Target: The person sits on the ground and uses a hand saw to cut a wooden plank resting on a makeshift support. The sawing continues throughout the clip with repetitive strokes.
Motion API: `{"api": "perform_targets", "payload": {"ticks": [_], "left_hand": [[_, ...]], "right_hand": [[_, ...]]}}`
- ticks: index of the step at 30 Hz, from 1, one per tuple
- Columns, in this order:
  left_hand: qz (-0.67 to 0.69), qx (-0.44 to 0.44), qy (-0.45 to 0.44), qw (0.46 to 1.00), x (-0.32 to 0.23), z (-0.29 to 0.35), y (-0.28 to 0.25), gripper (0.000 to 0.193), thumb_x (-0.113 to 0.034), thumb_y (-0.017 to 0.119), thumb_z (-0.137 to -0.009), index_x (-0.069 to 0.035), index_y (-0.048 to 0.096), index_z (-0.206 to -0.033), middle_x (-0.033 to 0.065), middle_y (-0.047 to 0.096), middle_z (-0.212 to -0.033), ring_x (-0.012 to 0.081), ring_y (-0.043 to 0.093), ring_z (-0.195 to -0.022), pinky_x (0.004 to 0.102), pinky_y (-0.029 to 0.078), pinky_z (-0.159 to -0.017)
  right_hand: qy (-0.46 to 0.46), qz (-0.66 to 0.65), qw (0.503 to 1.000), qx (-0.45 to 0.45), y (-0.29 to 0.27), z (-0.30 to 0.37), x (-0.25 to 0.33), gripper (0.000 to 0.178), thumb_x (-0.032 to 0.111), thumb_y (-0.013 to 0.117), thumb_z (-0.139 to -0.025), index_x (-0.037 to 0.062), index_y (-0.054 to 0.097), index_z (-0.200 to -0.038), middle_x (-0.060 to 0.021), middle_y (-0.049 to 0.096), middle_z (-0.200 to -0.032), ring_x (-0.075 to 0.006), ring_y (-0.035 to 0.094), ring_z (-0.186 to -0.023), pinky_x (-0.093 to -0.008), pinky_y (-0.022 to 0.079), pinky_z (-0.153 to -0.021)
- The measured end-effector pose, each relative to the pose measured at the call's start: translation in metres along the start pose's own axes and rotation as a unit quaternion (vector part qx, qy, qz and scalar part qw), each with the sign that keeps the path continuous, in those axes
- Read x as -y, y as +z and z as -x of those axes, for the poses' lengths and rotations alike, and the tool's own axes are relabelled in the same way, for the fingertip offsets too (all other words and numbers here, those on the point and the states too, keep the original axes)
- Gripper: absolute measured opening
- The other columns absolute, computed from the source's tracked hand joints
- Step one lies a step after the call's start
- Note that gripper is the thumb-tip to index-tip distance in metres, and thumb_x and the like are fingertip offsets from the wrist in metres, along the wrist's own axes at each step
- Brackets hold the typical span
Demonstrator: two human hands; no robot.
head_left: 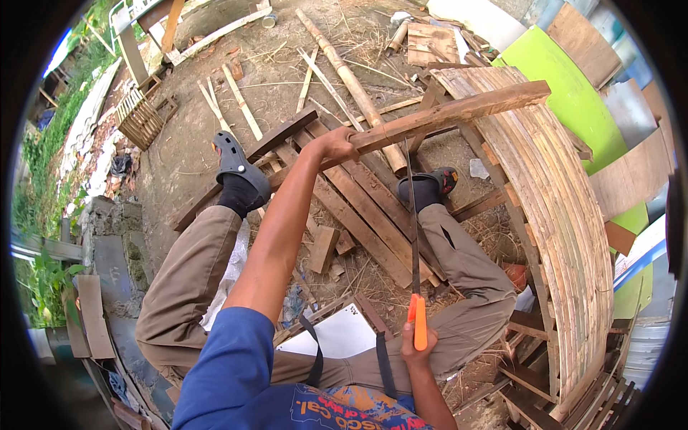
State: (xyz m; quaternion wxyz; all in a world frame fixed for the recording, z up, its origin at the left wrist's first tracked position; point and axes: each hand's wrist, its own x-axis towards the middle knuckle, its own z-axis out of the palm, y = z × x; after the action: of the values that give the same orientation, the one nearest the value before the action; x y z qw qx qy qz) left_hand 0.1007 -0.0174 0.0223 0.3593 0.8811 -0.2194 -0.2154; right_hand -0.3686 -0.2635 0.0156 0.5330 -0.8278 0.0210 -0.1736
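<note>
My left hand (333, 145) is closed around a long brown wooden beam (459, 112) that lies slantwise in front of me, its right end reaching over a bamboo-slat bench. In my right hand (417, 346) is the orange handle of a handsaw (415, 251). The saw points away from me, and its thin dark blade reaches the near edge of the beam, to the right of my left hand. Whether the teeth have cut into the wood cannot be made out. Beneath the beam, several brown planks (358, 215) lie side by side between my feet.
The bamboo-slat bench (552, 215) stands close on my right. Small wood blocks (324, 249) lie near the planks. Beyond are a bamboo pole (344, 72) and thin sticks on the dirt. A bright green panel (566, 93) leans behind the bench; a concrete block wall (111, 244) is at left.
</note>
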Motion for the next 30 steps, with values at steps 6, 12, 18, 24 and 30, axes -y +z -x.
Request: {"api": "perform_targets", "payload": {"ticks": [6,12,18,24,30], "left_hand": [[-0.167,-0.336,0.072,0.924,0.000,0.044,0.047,0.061,-0.055,0.079,-0.080,-0.003,0.069,-0.111,0.0201,0.070,-0.093,0.0409,0.067,-0.091,0.0463,0.053,-0.081],[-0.187,-0.287,-0.015,0.939,-0.005,0.053,0.048,0.072,-0.070,0.067,-0.085,-0.001,0.053,-0.100,0.0262,0.066,-0.095,0.0434,0.065,-0.095,0.0509,0.051,-0.080],[-0.213,-0.258,-0.021,0.942,0.007,0.063,0.033,0.076,-0.065,0.064,-0.091,0.001,0.053,-0.128,0.0318,0.066,-0.108,0.0489,0.063,-0.108,0.0525,0.050,-0.090],[-0.083,-0.065,-0.007,0.994,-0.002,0.088,0.041,0.065,-0.060,0.051,-0.102,0.002,0.065,-0.115,0.0214,0.071,-0.102,0.0283,0.067,-0.096,0.0441,0.051,-0.085],[-0.051,-0.068,-0.061,0.995,-0.023,0.099,0.089,0.071,-0.061,0.043,-0.104,0.004,0.072,-0.111,0.0204,0.075,-0.099,0.0265,0.070,-0.096,0.0415,0.053,-0.086]], "right_hand": [[0.028,0.022,0.999,-0.020,-0.007,0.000,-0.001,0.024,0.008,0.067,-0.089,0.0008,0.055,-0.070,-0.0124,0.052,-0.058,-0.0303,0.054,-0.048,-0.0403,0.039,-0.048],[0.034,0.001,0.999,-0.009,-0.007,-0.002,-0.005,0.022,0.010,0.069,-0.090,0.0012,0.059,-0.072,-0.0127,0.055,-0.058,-0.0304,0.059,-0.050,-0.0407,0.043,-0.049],[-0.009,-0.091,0.995,-0.040,-0.008,-0.014,0.016,0.019,0.010,0.069,-0.091,0.0003,0.064,-0.076,-0.0125,0.058,-0.060,-0.0300,0.062,-0.052,-0.0399,0.046,-0.049],[-0.060,-0.110,0.991,-0.056,-0.023,-0.008,0.017,0.015,0.010,0.069,-0.091,-0.0008,0.068,-0.082,-0.0138,0.062,-0.065,-0.0323,0.065,-0.056,-0.0397,0.049,-0.051],[-0.090,-0.069,0.991,-0.068,-0.029,-0.002,0.004,0.022,0.009,0.068,-0.092,0.0006,0.058,-0.074,-0.0121,0.056,-0.061,-0.0313,0.058,-0.050,-0.0404,0.044,-0.047]]}}
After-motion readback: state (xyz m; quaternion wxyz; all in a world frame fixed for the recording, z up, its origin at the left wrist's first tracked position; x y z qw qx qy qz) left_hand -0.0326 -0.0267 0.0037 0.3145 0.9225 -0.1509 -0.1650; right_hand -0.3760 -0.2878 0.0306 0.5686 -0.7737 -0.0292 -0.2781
